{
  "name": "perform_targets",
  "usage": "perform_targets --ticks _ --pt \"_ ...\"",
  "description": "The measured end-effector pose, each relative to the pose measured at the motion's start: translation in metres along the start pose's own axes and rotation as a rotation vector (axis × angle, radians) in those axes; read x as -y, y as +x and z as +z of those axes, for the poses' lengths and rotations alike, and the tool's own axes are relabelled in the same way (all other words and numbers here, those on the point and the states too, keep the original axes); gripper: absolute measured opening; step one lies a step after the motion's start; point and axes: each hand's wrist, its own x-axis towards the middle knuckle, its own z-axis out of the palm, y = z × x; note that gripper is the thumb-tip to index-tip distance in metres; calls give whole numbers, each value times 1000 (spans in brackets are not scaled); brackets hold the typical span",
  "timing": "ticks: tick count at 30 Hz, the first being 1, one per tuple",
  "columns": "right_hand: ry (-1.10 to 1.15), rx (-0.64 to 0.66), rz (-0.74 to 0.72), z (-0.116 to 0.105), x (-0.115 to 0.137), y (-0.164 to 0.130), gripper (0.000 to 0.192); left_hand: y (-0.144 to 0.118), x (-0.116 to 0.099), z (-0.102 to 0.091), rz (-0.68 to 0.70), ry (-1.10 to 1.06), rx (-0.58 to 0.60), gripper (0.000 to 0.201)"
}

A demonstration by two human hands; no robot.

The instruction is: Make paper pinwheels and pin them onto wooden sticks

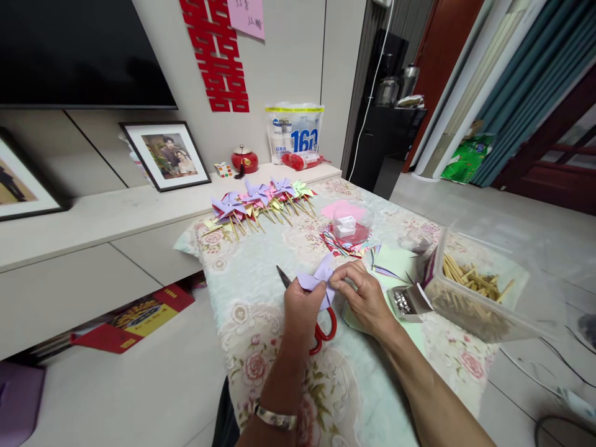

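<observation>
"Grip?"

"Left hand [302, 305] holds the lilac, folded-paper pinwheel [322, 270] under its thumb; right hand [365, 297] pinches its right edge, fingertips partly hidden. Pinwheel is over red-handled metal scissors [334, 326]."

"Handling?"

"Steady, light thumb pressure should keep folds aligned."

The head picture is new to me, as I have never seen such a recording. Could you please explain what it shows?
There is no machine here. One camera, worn on a person's head, looks forward and down at that person's two bare hands. The left hand holds a purple paper pinwheel, and the right hand has its fingertips at its edge. Red-handled scissors are partly hidden behind the left hand. On the flowered tablecloth lies a row of pinwheels on sticks. At the right are a clear tub of sticks and a small box of shiny pieces.
</observation>
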Motion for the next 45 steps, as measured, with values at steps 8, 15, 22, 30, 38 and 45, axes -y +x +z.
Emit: perform_targets --ticks 8,15,22,30,38,45 --pt "32 2 31 2 0 0 14 -10 -18 11 -66 -93 53 24" --pt "30 -7 50 2 -3 -1 8 -11 -20 10 -38 -17 19 19" --pt "-58 -19 -21 2 -5 -1 12 -11 -17 8 -22 23 1 20" --pt "-8 16 41 -1 -1 0 15 -3 -8 6 12 54 -20 22" --pt "49 18 99 -1 -1 0 13 -3 -3 1 119 146 33 17" --pt "80 -1 141 -1 0 0 10 -3 -1 0 205 255 38 13"
